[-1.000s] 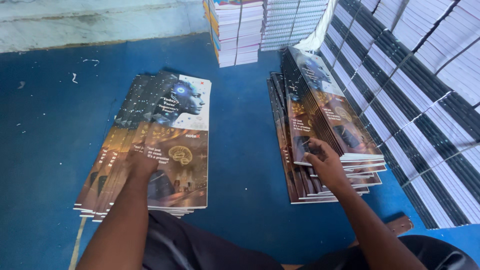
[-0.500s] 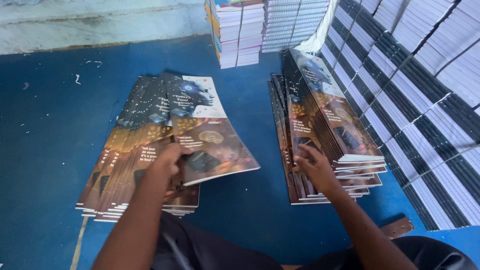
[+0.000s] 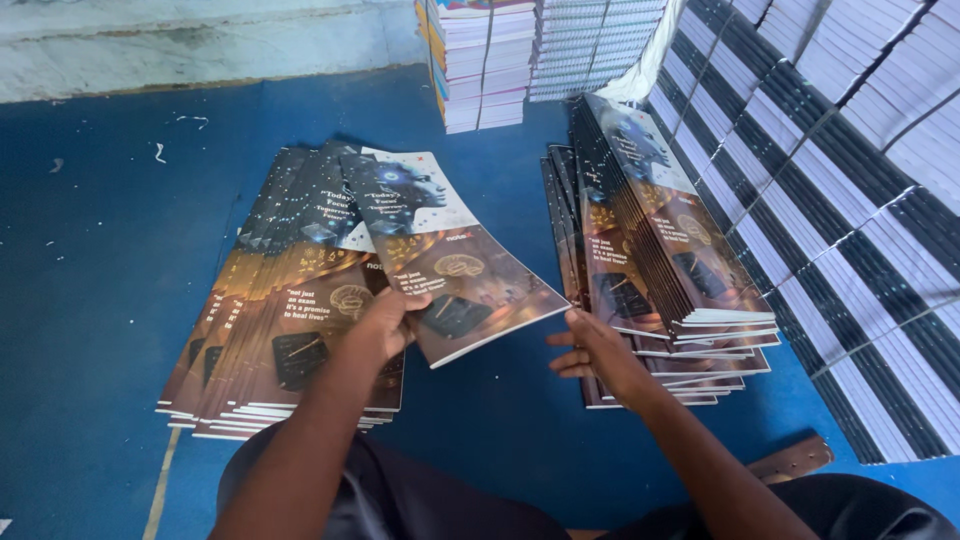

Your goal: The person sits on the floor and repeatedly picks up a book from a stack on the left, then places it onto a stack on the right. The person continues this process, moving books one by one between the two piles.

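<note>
Two bare hands work over a blue floor point(image 3: 100, 250). Left hand point(image 3: 375, 325) pinches one glossy dark-covered booklet point(image 3: 455, 265), lifted between two fanned stacks of matching booklets, left point(image 3: 270, 300) and right point(image 3: 650, 230). Right hand point(image 3: 595, 350), fingers spread, reaches toward the booklet's edge.

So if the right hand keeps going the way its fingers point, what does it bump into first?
The right hand points left, toward the booklet that the left hand lifts off the left pile. It would probably meet that booklet's lower edge first, though depth is hard to judge.
</note>
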